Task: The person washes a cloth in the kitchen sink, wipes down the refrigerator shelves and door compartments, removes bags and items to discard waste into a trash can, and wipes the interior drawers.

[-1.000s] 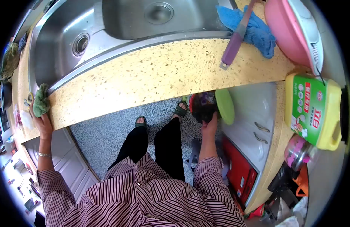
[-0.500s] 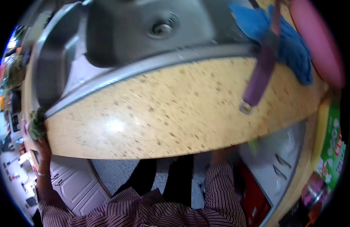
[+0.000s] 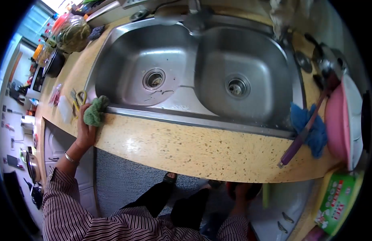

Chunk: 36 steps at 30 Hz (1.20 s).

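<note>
Yellow-handled scissors lie on the bench just beside the fingertips of the left hand, which is closed around a green cloth at the front left corner of the double sink. A firm grip, with the cloth bunched clear of the scissors, would suit here. Below the bench's front edge, the right hand is at a dark, red-rimmed container; shadow hides its fingers, so whether they grip cannot be told. Handling the container level, with the wrist clear of the overhanging edge, seems wisest. Farther right, a purple-handled utensil lies across a blue cloth, its handle end pointing toward the front edge, so the right sleeve should pass it carefully.
</note>
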### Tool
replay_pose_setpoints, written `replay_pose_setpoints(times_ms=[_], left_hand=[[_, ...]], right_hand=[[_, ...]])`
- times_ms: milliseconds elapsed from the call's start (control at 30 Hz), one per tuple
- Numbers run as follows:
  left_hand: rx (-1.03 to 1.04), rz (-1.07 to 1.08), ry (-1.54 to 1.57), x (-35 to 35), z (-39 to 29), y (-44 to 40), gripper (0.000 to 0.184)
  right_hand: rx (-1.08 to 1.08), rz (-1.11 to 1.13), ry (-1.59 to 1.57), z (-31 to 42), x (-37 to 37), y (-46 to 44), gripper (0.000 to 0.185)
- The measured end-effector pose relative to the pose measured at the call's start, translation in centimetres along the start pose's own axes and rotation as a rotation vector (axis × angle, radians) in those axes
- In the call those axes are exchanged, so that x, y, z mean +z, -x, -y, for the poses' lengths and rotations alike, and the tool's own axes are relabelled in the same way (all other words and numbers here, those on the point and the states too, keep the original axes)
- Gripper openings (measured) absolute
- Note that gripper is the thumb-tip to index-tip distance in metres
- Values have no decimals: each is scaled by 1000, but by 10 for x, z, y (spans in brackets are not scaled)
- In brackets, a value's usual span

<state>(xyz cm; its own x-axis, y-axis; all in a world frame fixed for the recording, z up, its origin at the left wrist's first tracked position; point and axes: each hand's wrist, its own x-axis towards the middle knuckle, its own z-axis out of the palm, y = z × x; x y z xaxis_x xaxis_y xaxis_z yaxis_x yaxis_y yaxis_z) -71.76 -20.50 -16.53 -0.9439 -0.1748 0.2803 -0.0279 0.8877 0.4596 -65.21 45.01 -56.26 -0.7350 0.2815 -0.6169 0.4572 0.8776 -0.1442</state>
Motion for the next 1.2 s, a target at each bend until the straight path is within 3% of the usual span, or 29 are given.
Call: replay_pose_setpoints(times_ms=[100, 233, 267, 300, 400, 533, 567, 633, 700, 800, 900, 933, 967, 1000, 1067, 1100, 1200], left_hand=[[24, 7, 6, -4, 2, -3, 42], [47, -64, 23, -9, -10, -11, 44], [45, -61, 35, -15, -13, -12, 48], [29, -59, 48, -16, -15, -9, 50], [45, -66, 64, -16, -7, -8, 54], [162, -73, 14, -26, -9, -12, 50], [216, -49, -33, -27, -9, -16, 47], [224, -37, -40, -26, -10, -31, 45], [228, -17, -56, -20, -7, -52, 42], [158, 94, -85, 2, 0, -87, 35], [-376, 69, 535, 31, 6, -125, 21], [-377, 69, 520, 30, 1, -135, 21], [-553, 22, 1110, 30, -8, -144, 21], [-713, -44, 1708, 31, -13, -152, 22], [-729, -52, 1828, 38, -14, -162, 27], [-794, -77, 1959, 38, -18, -165, 28], [-792, -109, 2126, 54, 1, -173, 38]], right_hand=[[-155, -20, -37, -11, -20, 39, 21], [-816, -177, 60, -32, -35, 90, 19], [-484, 222, -232, 10, -74, 131, 17], [-49, 460, -459, 78, -132, 187, 16], [-143, 557, -571, 160, -193, 255, 16], [-499, 403, -573, 261, -252, 296, 15], [-497, 391, -568, 283, -264, 299, 15], [-776, 242, -492, 323, -288, 294, 16], [-923, 127, -399, 363, -317, 280, 16], [-1007, -149, -296, 426, -356, 238, 19], [-1292, -632, -177, 494, -402, 186, 34], [-1275, -753, -155, 514, -412, 162, 40], [-1253, -870, -131, 530, -419, 136, 46], [-1261, -859, -141, 543, -424, 110, 46], [-1136, -809, -43, 564, -430, 69, 46], [-1026, -526, -159, 571, -434, 64, 38], [-963, -426, -190, 575, -434, 64, 28]])
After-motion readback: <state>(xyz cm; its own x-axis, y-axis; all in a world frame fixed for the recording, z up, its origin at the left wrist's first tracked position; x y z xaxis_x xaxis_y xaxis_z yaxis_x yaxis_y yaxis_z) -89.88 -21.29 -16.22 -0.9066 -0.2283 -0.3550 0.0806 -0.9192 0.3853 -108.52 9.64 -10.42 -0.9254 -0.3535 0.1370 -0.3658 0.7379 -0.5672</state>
